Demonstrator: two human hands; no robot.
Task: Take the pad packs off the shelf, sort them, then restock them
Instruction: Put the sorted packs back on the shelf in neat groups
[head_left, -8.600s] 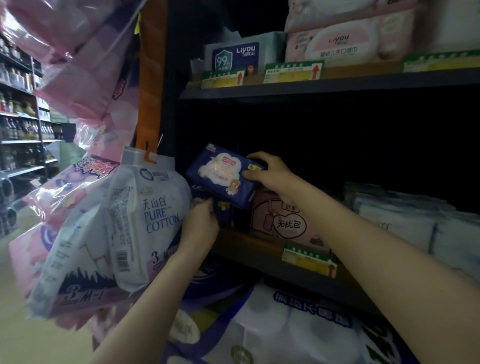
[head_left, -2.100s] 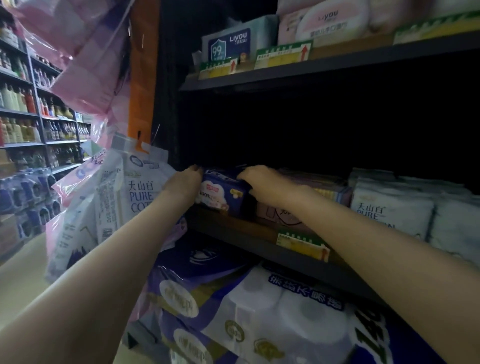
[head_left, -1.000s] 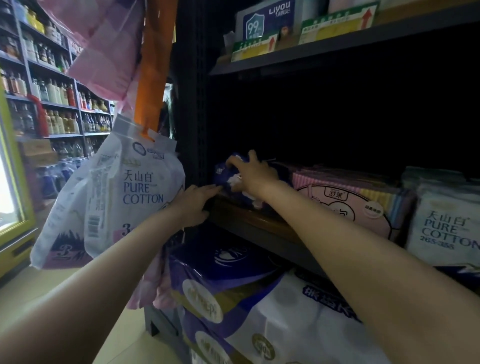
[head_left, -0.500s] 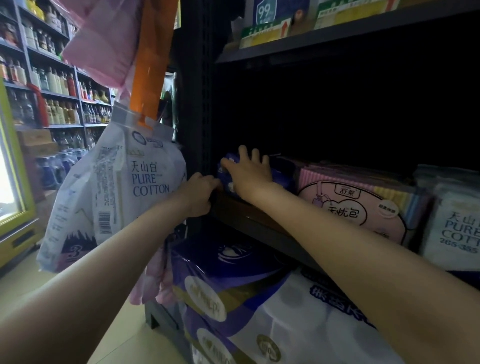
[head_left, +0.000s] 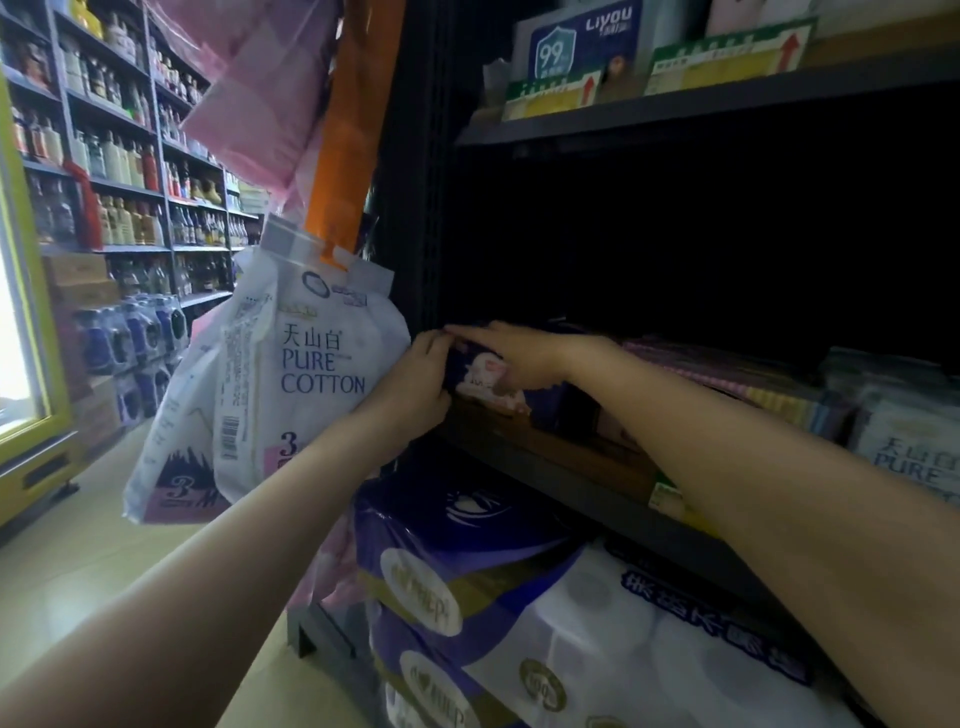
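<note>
Nearest to the camera, below the dark metal shelf (head_left: 587, 486), lie big soft packs of paper rolls (head_left: 519, 623) in shiny purple and white film; their lower parts are cut off by the frame edge. Above them, on the left end of this shelf, stands the dark blue pad pack (head_left: 480, 371), a small glossy pack with a pale picture, mostly covered by both hands. The left hand (head_left: 415, 387) presses against its left side with curled fingers, but I cannot tell if they really grasp it. The right hand (head_left: 511, 351) lies over its top and front, fingers stretched flat along the upper edge. Left of the shelf hangs a puffy white bag marked PURE COTTON (head_left: 306, 384). To the right on the shelf, pink striped packs (head_left: 737, 374) are dim and hard to read. The space behind them is black, nothing can be distinguished there.
</note>
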